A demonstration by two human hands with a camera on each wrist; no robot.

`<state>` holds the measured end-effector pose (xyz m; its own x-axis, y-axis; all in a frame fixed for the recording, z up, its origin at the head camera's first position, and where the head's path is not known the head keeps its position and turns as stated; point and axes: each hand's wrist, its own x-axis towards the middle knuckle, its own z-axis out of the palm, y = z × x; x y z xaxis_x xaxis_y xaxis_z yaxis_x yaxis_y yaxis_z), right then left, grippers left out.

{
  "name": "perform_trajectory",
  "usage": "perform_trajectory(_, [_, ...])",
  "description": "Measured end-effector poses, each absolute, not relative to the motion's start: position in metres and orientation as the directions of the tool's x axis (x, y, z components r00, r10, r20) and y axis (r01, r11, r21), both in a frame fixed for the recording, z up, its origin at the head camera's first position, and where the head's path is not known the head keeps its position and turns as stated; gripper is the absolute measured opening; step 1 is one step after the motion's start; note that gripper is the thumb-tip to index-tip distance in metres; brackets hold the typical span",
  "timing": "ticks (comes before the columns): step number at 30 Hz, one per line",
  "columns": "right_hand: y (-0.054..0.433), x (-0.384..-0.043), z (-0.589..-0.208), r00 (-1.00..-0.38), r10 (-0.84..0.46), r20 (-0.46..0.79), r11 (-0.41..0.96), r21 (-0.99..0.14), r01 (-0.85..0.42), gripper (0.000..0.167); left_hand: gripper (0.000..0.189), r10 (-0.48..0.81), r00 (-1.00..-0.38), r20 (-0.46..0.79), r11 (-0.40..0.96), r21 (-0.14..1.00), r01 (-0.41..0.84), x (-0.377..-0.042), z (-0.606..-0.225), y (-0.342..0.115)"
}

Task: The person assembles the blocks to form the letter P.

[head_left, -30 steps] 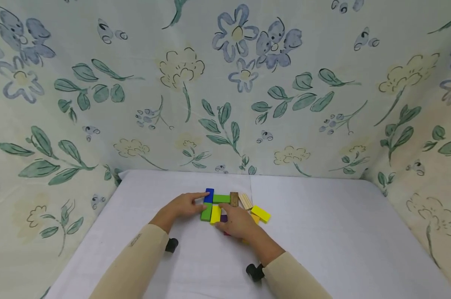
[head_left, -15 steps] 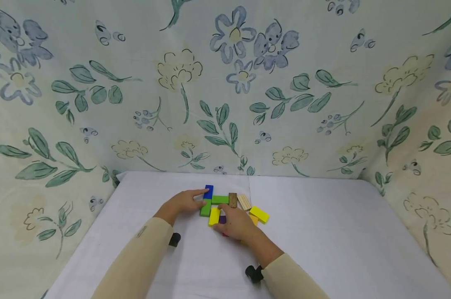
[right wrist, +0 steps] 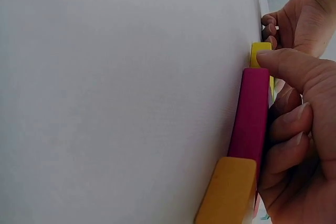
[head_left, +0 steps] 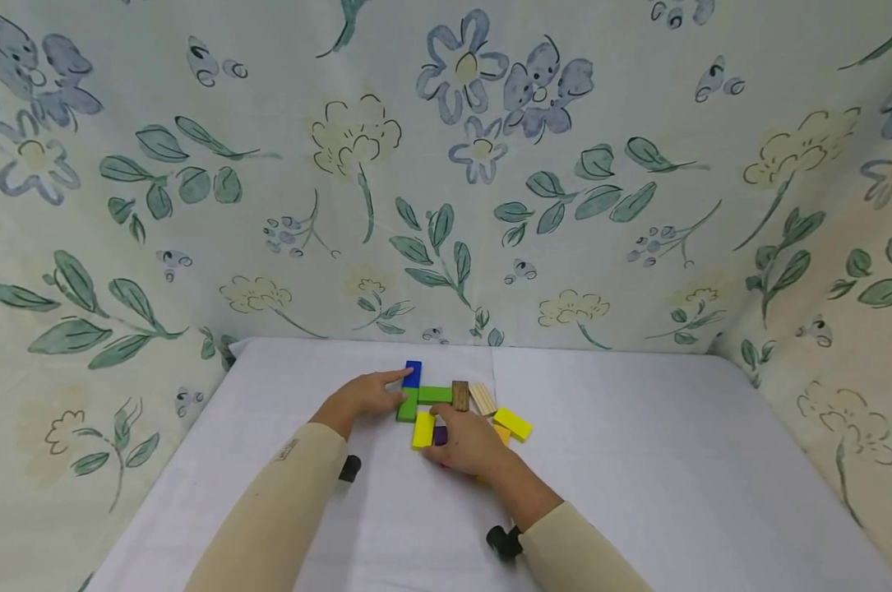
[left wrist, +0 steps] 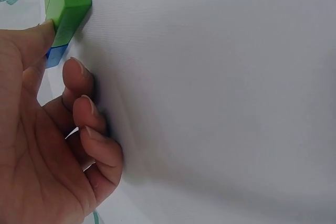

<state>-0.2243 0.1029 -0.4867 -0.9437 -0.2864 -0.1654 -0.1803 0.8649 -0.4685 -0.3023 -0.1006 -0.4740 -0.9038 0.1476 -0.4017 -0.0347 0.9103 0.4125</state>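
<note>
My left hand [head_left: 360, 397] reaches in from the left, its index finger extended onto a blue block [head_left: 412, 376]. Its thumb touches the green block [head_left: 407, 405] lying end to end with the blue one; the other fingers are bent, as the left wrist view shows. With thumb and index finger at its two ends, my right hand [head_left: 469, 442] pinches a yellow block [head_left: 422, 431]. Under that hand lie a purple block [head_left: 440, 436], a magenta block [right wrist: 249, 114] and an orange-yellow block [right wrist: 227, 190], partly hidden in the head view.
A second green block [head_left: 435, 395] lies crosswise beside the first, then a dark brown wooden block [head_left: 460, 395] and a pale striped block [head_left: 482, 400]. Another yellow block [head_left: 513, 424] lies to the right. A white cloth [head_left: 675, 460] covers the table; a floral curtain [head_left: 446, 164] hangs behind.
My left hand has pushed the blue block and the green block under its thumb farther from me. That green block now sits farther forward than the yellow block, which my right hand still pinches.
</note>
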Motion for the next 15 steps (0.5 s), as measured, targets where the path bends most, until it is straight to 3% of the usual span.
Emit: perform_trajectory(15, [0.093, -0.214, -0.482, -0.905, -0.378, -0.195, 0.875, -0.393, -0.281, 0.065, 0.056, 0.16, -0.898, -0.41, 0.915, 0.404, -0.021, -0.309, -0.478, -0.103])
